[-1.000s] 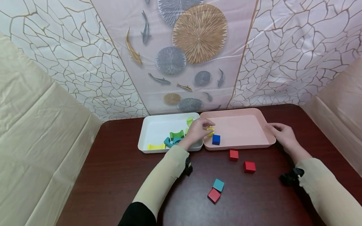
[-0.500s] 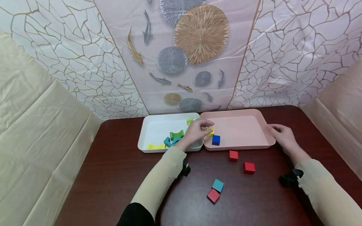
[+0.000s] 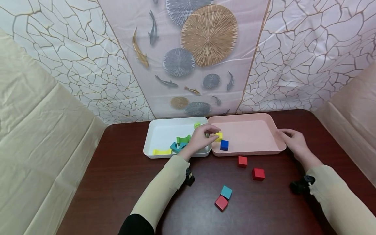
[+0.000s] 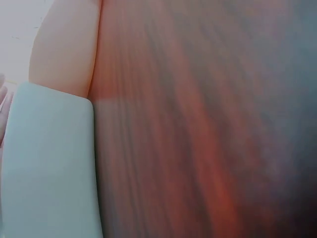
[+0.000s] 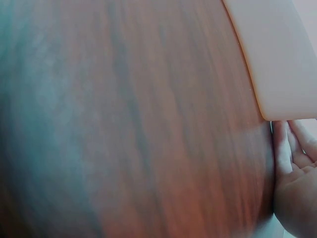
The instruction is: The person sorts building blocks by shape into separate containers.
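Note:
A white tray (image 3: 158, 124) and a pink tray (image 3: 249, 150) stand side by side on the brown table. My left hand (image 3: 200, 136) hovers over where they meet, thumb and fingers apart. Just beyond its thumb a yellow block (image 3: 219, 137) sits in the pink tray, with a blue cube (image 3: 224, 145) beside it. My right hand (image 3: 295, 142) holds the pink tray's right rim; in the right wrist view its fingers (image 5: 282, 148) meet the tray's end. The left wrist view shows only sleeve, forearm skin and table.
Green arch-shaped blocks (image 3: 183, 140), teal pieces (image 3: 175, 148) and a yellow piece (image 3: 162, 152) lie in the white tray. In front are two separate red cubes (image 3: 258, 174), plus a teal cube (image 3: 226, 192) touching another red cube (image 3: 221, 203). Patterned cloth hangs behind.
My left hand has drawn slightly left and its thumb and fingers have parted from the yellow block, which stays in the pink tray. The right hand has kept its place.

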Tool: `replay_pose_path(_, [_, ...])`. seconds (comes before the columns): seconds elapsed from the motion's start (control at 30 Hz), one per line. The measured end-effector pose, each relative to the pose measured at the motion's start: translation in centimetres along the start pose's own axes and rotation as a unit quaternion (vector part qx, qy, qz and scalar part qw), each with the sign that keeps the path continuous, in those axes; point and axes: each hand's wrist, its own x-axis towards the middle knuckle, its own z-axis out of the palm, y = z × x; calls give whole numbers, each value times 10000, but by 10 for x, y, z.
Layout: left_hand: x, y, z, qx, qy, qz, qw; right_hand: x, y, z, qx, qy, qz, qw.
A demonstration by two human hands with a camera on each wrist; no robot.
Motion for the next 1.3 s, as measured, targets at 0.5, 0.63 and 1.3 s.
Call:
replay_pose_path(0.5, [-21, 8, -3, -336, -71, 59, 9994, -1, 0, -1, 7, 5, -84, 10000])
replay_pose_path(0.63, [-25, 11, -2, -448, -53, 28, 9990, -3, 0, -2, -5, 5, -106, 9999])
replay_pose_path(1.3, [-45, 14, -1, -517, -206, 36, 9984, -2, 3, -2, 41, -7, -121, 9999])
